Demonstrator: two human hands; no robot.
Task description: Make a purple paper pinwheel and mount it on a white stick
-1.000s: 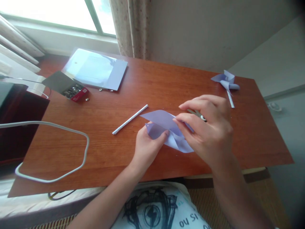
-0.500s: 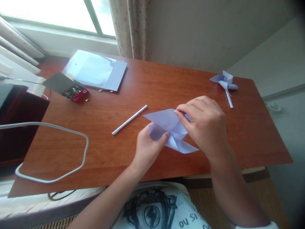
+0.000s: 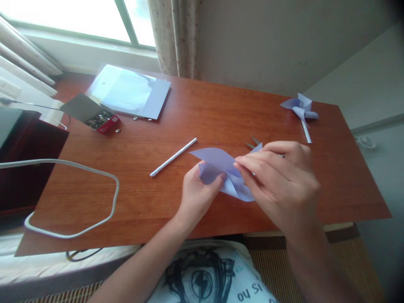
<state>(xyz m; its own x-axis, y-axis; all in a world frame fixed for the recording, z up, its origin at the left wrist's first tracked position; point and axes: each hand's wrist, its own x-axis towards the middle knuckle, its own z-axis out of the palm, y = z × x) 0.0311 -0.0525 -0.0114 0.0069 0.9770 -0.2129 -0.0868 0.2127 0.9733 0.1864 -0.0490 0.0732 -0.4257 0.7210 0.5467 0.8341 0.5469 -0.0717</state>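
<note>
A lilac paper sheet [image 3: 217,162], cut and partly folded, lies on the brown table [image 3: 202,113] in front of me. My left hand [image 3: 197,191] pinches its left folded flap with thumb and fingers. My right hand [image 3: 280,181] is closed over the sheet's right side, fingers pressed together on a flap near the middle. Scissor tips [image 3: 254,143] poke out just beyond my right hand. A white paper stick [image 3: 173,157] lies loose to the left of the sheet.
A finished lilac pinwheel [image 3: 299,110] lies at the far right corner. A stack of lilac sheets [image 3: 129,90] and an open red box of pins [image 3: 102,121] sit at the back left. A white cable [image 3: 78,168] loops over the left edge.
My right hand slid down and right along the sheet while still on a flap, uncovering the scissor tips. My left hand kept its pinch in place.
</note>
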